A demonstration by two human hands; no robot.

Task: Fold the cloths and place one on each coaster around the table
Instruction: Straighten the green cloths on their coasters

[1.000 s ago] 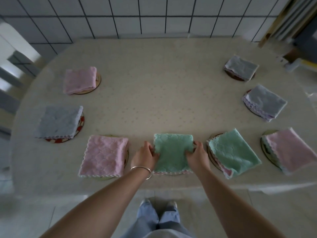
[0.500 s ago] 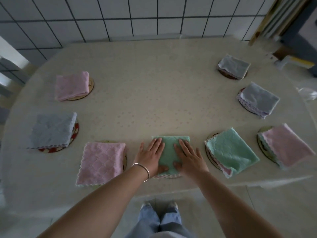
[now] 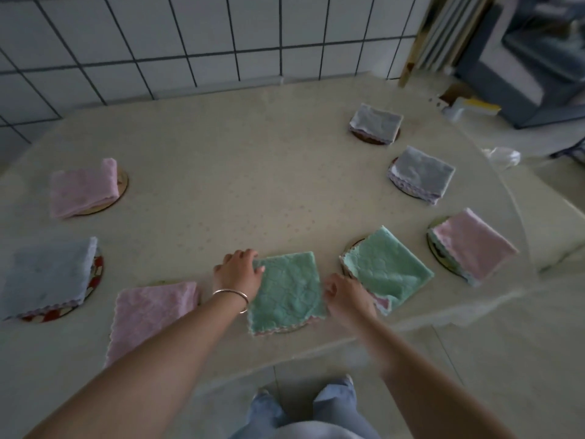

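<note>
A folded green cloth [image 3: 288, 293] lies flat on a coaster [image 3: 296, 327] at the table's near edge. My left hand [image 3: 237, 270], with a bangle on its wrist, rests its loosely curled fingertips on the cloth's far left corner. My right hand [image 3: 346, 296] sits against the cloth's right edge with fingers loosely curled; it is blurred. Other folded cloths lie on coasters around the table: pink [image 3: 84, 188], grey-blue [image 3: 47, 274], pink [image 3: 152, 312], green [image 3: 386, 267], pink [image 3: 471, 245], grey [image 3: 421, 174] and grey [image 3: 376, 122].
The oval table [image 3: 253, 185] has a pale cloth cover and stands against a tiled wall [image 3: 190, 42]. Boxes and frames stand on the floor at the far right [image 3: 522, 74]. My legs show below the near edge.
Both hands went from holding the green cloth's sides to pressing flat on it, then slid outward to its left corner and right edge. The view has shifted.
</note>
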